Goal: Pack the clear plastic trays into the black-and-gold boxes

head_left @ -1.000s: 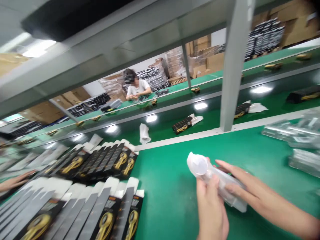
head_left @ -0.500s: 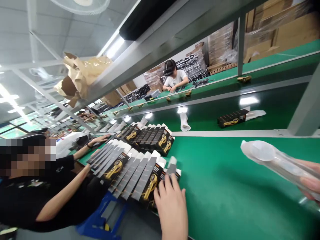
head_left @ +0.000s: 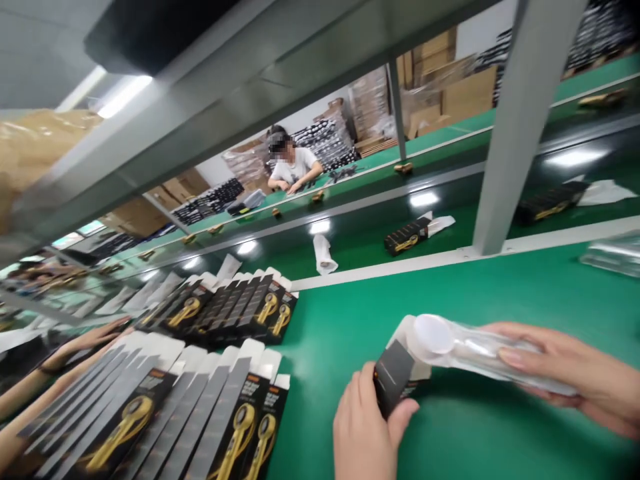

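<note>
My left hand (head_left: 367, 427) grips a dark grey and black cardboard box (head_left: 395, 373), its white flap raised at the far end. My right hand (head_left: 545, 373) is closed around the handle of a shower head (head_left: 463, 343) in a clear plastic sleeve. The round white head end is right at the box's open end; I cannot tell whether they touch. To the left, rows of similar black boxes (head_left: 240, 420) with a gold shower head printed on them stand side by side, several with white flaps up.
Behind the green worktop (head_left: 330, 333), a belt carries a wrapped piece (head_left: 324, 255) and a black box (head_left: 409, 233). A metal post (head_left: 520, 133) rises at right, near a plastic-wrapped item (head_left: 615, 253). A co-worker's arms (head_left: 65, 373) reach in at left; another person (head_left: 295, 160) sits across.
My left hand has taken a box from the row and moved it right. My right hand has brought the sleeved shower head left to the box's opening. The view has swung right.
</note>
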Demonstrator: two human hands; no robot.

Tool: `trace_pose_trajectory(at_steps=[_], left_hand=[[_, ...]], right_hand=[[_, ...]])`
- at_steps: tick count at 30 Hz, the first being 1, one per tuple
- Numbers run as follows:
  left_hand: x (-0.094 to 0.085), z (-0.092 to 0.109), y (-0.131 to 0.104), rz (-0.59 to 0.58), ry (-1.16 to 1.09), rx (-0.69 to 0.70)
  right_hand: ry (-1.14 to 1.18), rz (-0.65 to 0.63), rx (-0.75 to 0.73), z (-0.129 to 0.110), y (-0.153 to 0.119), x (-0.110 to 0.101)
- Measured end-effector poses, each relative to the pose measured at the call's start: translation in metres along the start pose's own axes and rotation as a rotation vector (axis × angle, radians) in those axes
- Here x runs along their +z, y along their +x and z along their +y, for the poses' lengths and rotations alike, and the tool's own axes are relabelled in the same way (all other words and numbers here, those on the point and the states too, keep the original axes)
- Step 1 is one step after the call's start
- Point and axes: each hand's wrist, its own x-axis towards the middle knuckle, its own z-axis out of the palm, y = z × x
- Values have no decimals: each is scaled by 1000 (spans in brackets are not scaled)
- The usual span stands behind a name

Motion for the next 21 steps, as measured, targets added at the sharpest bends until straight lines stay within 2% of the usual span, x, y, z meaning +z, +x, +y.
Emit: trace_pose_trajectory(at_steps=[2, 4, 7, 11, 15, 19, 21], left_hand=[[11, 13, 5, 40, -107, -5], [18, 18, 8, 82, -182, 32], [22, 16, 8, 121, -264, 156], [21, 22, 9, 118, -263, 355], [22, 34, 10, 106, -232, 503], [24, 38, 9, 109, -211, 544], [21, 38, 12, 87, -214, 571]], right_hand=[[6, -80, -12, -10, 0, -1], [-17, -74, -5, -18, -3, -7], [-134, -59, -2, -30, -11, -20], [-433, -105, -122, -44, -19, -26], [-503, -146, -115, -39, -20, -11], [-487, -79, -91, -24, -13, 13], [-518, -48, -102, -21, -7, 17]])
